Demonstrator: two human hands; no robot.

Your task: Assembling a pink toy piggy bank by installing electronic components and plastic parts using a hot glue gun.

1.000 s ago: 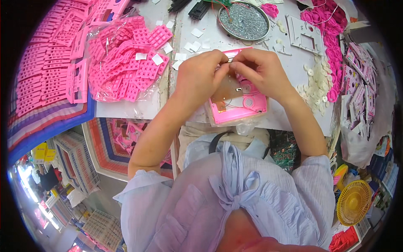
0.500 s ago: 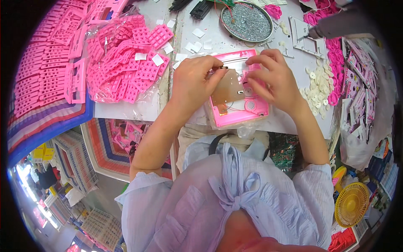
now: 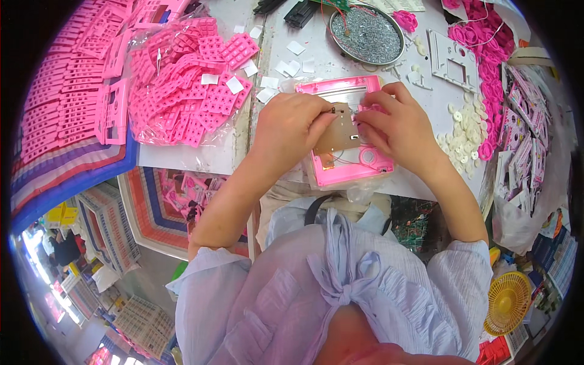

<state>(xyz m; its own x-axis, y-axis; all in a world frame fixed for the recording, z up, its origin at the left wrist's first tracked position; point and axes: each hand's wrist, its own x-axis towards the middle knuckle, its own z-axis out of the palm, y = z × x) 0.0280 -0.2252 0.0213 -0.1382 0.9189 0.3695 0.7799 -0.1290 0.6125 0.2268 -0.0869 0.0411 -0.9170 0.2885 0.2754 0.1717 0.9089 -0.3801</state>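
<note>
A pink plastic casing [image 3: 351, 177] lies open on the white table in front of me, with thin wires inside its near part. Over it sits a brown circuit board [image 3: 338, 135]. My left hand [image 3: 294, 125] pinches the board's upper left edge between thumb and fingers, beside a small dark part. From the other side, my right hand [image 3: 401, 129] reaches into the casing, its fingertips drawn together by the board's upper right edge. Whatever those fingertips hold is too small and too covered to name. Clear plastic film [image 3: 362, 193] shows under the casing's near edge.
Beyond the casing stands a round metal dish [image 3: 367, 35] of screws. Left are a bag of pink keypads [image 3: 182, 85] and stacked pink panels [image 3: 61, 91]. White discs [image 3: 463, 137], a white frame [image 3: 453, 61] and pink coils [image 3: 490, 85] lie right; white paper pieces [image 3: 286, 68] are scattered around.
My right fingers have closed in from a spread pose to the board's right edge. My left hand keeps its pinch on the circuit board. The whole view has shifted slightly.
</note>
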